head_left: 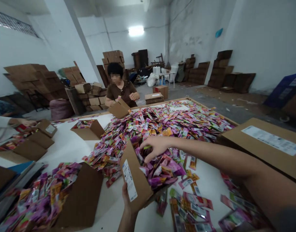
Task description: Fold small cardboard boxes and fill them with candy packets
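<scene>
My left hand is wrapped around the lower side of a cardboard box with a white label, holding it tilted above the white table. Small pink, purple and orange snack packets fill the box. At its opening is my right hand, its thumb and fingers curved and apart over the packets. A green bit of packet shows between them, but I cannot tell a grip on it. Behind the box a wide heap of packets spreads over the table. More loose packets lie close in front.
A box full of packets stands at the near left, a smaller one behind it. At the right is a large labelled carton. Across the table a co-worker handles a box. Another person's hand is at the left.
</scene>
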The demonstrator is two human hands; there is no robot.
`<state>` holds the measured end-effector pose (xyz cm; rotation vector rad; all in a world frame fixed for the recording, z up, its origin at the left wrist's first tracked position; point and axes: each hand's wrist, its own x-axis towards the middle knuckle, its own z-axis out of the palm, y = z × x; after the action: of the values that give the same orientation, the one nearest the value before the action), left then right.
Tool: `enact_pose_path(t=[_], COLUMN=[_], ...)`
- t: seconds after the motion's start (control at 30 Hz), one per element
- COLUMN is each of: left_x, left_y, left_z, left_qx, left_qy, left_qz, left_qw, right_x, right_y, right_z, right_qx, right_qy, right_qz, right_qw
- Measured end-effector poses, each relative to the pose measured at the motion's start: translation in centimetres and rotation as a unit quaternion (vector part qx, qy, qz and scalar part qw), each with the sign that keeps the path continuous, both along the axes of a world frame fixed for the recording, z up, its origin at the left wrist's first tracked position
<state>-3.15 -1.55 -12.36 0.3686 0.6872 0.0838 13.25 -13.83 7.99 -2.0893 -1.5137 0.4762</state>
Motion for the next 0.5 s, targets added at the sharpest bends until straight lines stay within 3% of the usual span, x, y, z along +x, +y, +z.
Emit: enact_pose_path(t=[0.07, 0.13, 0.27, 0.4, 0.5], left_x=[-0.5, -0.8, -0.7, -0.3, -0.5], left_y=[-0.1, -0.2, -0.7, -1.9, -3.0], left_z=[-0.9, -1.7, -0.8, 1.9, 2.6], left_qx=[-0.032, -0.030, -0.040, -0.048, -0.089], left_qy=[0.019, 0.019, 0.003, 0.012, 0.004], left_qz=[0.007, -0.003, -0.026, -0.056, -0.090], left_qw=[0.999, 0.999, 0.999, 0.997, 0.992], right_x=[0.0, -0.7, -3.6, -5.6, -5.7], right_y=[-2.2, -4.2, -5.9, -4.3, -2.7], right_z=[2.2, 2.9, 0.1, -3.4, -3.9], right_qx=[0.022, 0.056, -0.021, -0.087, -0.061], right_qy=[0.025, 0.033, 0.047, -0.069, -0.111], right_qz=[0.011, -0.013, -0.019, -0.058, -0.092], right_qw=[0.999, 0.998, 0.998, 0.992, 0.988])
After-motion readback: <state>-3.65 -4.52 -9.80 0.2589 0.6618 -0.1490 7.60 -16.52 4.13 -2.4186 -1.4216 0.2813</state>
